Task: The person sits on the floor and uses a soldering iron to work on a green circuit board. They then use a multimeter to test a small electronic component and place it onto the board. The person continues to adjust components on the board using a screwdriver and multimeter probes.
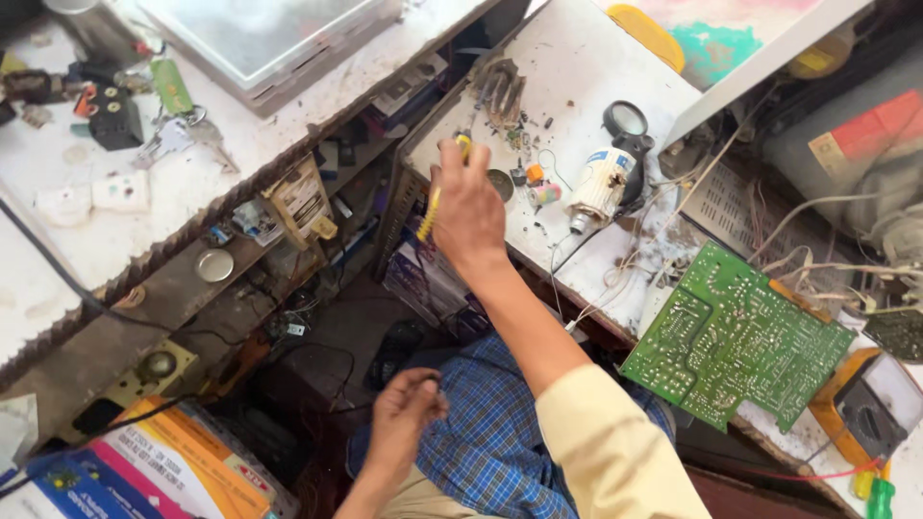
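My right hand (pixel 468 210) reaches out over the edge of a white workbench (pixel 567 67) and is closed on a yellow-handled tool (pixel 430 210), whose tip points toward the bench near a rusty metal part (pixel 497 91). Down near my lap, above blue checked cloth (pixel 486 432), my left hand (pixel 404 413) has its fingers pinched together on something too small to make out. A green circuit board (pixel 735 336) lies on the bench to the right of my right arm.
A white cylindrical device (pixel 598 183) with a black magnifier (pixel 627 120) sits beside loose wires. A yellow multimeter (pixel 865 413) is at the right edge. Keys (pixel 183 135) and a black block (pixel 113 115) lie on the left counter. Cluttered shelves and coloured boxes (pixel 163 471) fill the space below.
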The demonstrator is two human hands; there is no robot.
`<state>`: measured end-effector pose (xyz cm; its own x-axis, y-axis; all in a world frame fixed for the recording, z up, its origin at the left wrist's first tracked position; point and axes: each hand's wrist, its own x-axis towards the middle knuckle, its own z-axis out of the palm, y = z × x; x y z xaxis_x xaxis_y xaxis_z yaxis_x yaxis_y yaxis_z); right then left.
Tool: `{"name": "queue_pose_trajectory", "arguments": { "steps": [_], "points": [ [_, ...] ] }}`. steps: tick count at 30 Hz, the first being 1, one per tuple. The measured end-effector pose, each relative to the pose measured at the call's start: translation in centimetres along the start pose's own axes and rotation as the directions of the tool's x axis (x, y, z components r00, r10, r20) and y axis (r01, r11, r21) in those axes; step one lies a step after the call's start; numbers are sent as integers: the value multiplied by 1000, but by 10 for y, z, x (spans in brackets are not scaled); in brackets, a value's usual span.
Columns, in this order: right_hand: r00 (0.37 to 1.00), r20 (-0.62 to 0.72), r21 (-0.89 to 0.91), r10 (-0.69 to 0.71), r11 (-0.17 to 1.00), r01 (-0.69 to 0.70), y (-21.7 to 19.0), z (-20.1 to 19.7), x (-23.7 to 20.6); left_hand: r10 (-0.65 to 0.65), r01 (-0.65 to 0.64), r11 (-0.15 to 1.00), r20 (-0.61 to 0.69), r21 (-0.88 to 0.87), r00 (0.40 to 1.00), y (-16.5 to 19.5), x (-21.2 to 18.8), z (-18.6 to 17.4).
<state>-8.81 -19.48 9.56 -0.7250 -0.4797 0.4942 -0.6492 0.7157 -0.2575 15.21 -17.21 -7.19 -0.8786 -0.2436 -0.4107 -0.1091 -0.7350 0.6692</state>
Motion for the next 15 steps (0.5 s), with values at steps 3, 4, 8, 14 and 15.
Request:
{"name": "queue_pose_trajectory", "arguments": {
  "steps": [3, 4, 8, 14, 15],
  "points": [
    [998, 52, -186, 46, 982, -35, 21, 34, 25, 96, -96, 995, -25, -11, 995, 27, 1, -10],
    [998, 29, -220, 58, 974, -51, 28, 41, 30, 104, -104, 995, -32, -1, 994, 35, -1, -9],
    [998, -31, -348, 57, 935, -64, 34, 42, 26, 167, -166, 985, 16, -39, 986, 59, -8, 13],
    [997, -75, 374, -22, 926, 48, 45, -52, -94, 163, -145, 982, 159, -121, 974, 58, -20, 60],
    [1000, -27, 519, 5, 855, 10, 57, -73, -123, 167, -142, 981, 204, -133, 965, 54, -23, 67]
  ]
}}
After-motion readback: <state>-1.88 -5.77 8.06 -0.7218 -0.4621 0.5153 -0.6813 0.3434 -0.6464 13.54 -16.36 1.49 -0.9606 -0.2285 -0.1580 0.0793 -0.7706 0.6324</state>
